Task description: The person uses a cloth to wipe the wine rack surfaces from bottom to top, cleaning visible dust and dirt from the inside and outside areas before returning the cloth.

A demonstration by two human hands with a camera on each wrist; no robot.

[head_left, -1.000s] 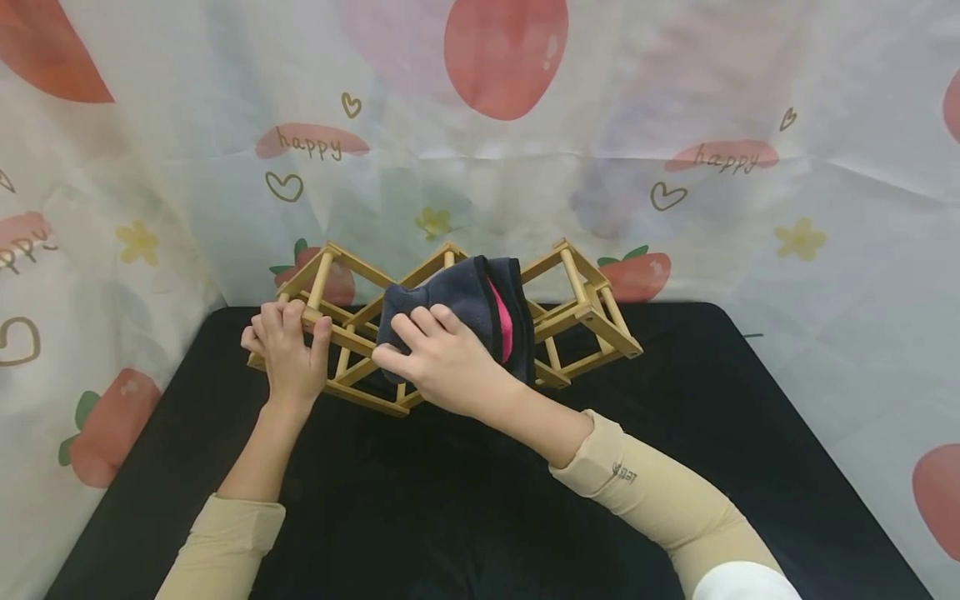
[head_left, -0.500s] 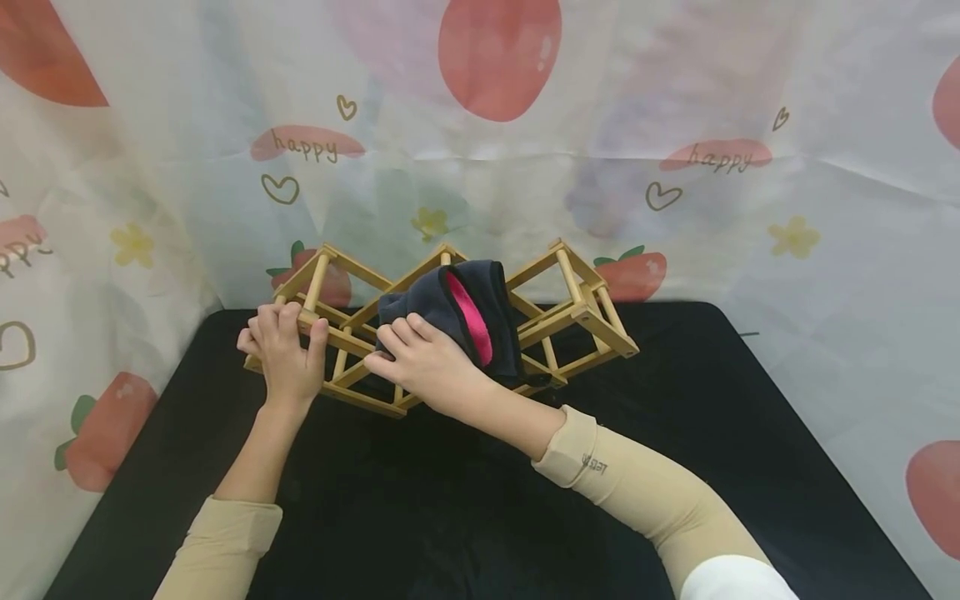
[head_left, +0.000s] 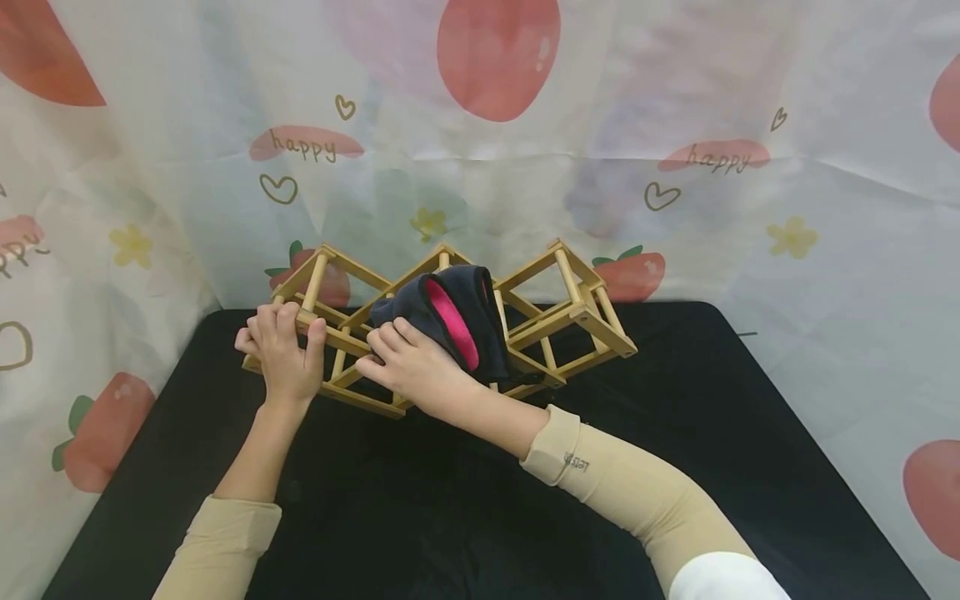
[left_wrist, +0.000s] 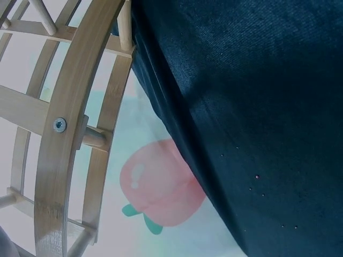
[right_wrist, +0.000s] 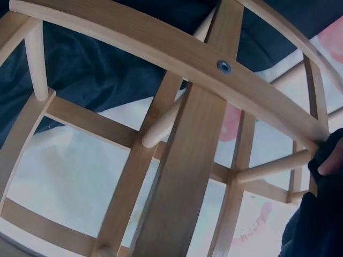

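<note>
A wooden lattice rack [head_left: 582,315], made of slats and round dowels, stands in zigzag shape at the back of the black-covered table. My left hand [head_left: 288,358] grips its left end, fingers over the top and thumb along a slat. My right hand [head_left: 420,371] holds a navy fleece piece with black trim and pink lining [head_left: 468,292], draped across the rack's middle. In the right wrist view, dark fleece [right_wrist: 308,225] with a fingertip [right_wrist: 332,160] lies against the end of a screwed slat. The left wrist view shows the rack's slats [left_wrist: 48,182] close up.
The black-covered table [head_left: 450,508] reaches toward me from the rack. Directly behind the rack hangs a pale printed curtain [head_left: 570,100] with fruit, hearts and lettering, which also runs along both sides.
My right hand has slid a little left along the rack with the fleece piece, whose pink lining now shows farther left. The left hand keeps its grip and the rack stays put.
</note>
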